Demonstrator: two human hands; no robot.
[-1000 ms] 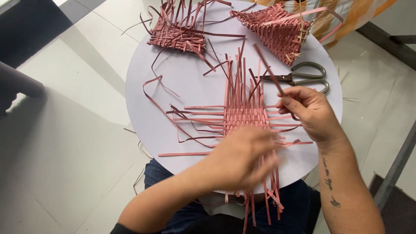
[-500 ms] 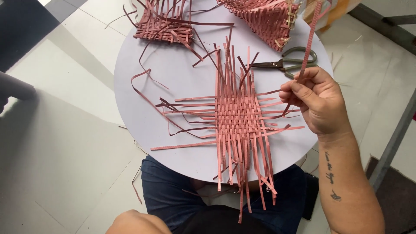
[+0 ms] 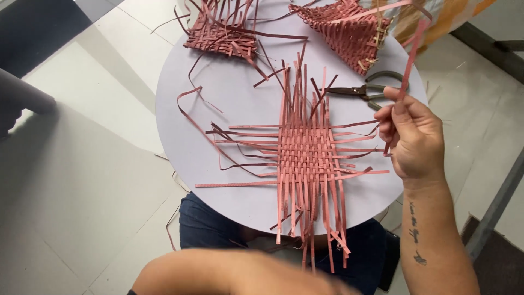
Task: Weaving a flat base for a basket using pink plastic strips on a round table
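A flat mat of woven pink strips (image 3: pixel 305 150) lies in the middle of a round white table (image 3: pixel 218 98), with loose strip ends sticking out on all sides. My right hand (image 3: pixel 412 139) is raised just right of the mat, pinching a long pink strip (image 3: pixel 409 54) that runs up and bends over at the top. My left arm (image 3: pixel 234 270) crosses the bottom edge as a blur, well clear of the mat. Its fingers cannot be made out.
Scissors (image 3: pixel 365 90) lie on the table behind my right hand. Two other woven pink pieces sit at the far side, a flat one (image 3: pixel 221 35) and a cone-shaped one (image 3: pixel 346 30). Pale floor tiles surround the table. A dark shape (image 3: pixel 16 104) pokes in at the left.
My left hand has come off the mat and pulled back to the bottom edge. My right hand has lifted its strip up and to the right.
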